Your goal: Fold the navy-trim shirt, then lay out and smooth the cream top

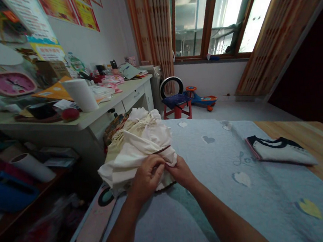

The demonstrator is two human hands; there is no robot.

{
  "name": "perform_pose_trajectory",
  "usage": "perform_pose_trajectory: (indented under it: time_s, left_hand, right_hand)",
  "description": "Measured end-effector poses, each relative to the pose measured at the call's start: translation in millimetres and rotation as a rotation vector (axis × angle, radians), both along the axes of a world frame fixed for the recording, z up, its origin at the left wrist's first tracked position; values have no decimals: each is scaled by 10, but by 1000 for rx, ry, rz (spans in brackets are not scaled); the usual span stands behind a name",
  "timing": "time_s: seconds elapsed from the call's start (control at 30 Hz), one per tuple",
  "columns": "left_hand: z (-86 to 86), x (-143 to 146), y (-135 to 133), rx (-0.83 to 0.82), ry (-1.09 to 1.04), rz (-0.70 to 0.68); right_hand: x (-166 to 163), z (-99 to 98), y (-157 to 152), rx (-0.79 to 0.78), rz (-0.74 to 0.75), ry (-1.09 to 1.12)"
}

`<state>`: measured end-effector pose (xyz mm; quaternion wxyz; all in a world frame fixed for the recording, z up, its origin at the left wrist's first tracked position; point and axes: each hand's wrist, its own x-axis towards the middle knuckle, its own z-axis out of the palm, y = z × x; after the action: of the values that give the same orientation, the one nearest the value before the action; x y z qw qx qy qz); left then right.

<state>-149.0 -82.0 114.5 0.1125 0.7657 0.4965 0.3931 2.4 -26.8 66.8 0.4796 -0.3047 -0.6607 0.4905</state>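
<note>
A bunched cream cloth garment with ruffled, gathered parts and a thin dark brown trim lies in a heap on the light blue blanket. My left hand is closed on its near edge, thumb and fingers pinched together. Close beside it, my right hand grips the same garment near the brown trim. The fingertips of both hands nearly meet, and the bit of fabric between them is partly hidden. Left of my left forearm lies a flat pink, phone-like thing with a dark ring on it.
A folded white garment with black trim rests at the right, near bare wood. On the left stands a cluttered desk with a paper roll and pink clock. A red stool and toy car stand beyond the bed.
</note>
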Motion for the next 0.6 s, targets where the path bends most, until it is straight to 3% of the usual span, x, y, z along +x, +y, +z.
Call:
perform_pose_trajectory:
  time_s: [0.1,0.2,0.4,0.5,0.6]
  left_hand:
    - [-159,-164,38,163,142,348]
    - [-347,-330,99,151,312,541]
    - [-568,-462,184,0,400,604]
    - [-519,-439,191,-22,410,629]
    - [-426,-330,143,15,443,617]
  right_hand:
    - [149,-36,40,-151,-43,135]
    - [362,-3,81,-245,-143,219]
    - [807,168,147,-299,-386,481]
    - [1084,200,203,-240,-602,592]
    - [1350,139,267,-223,-692,584]
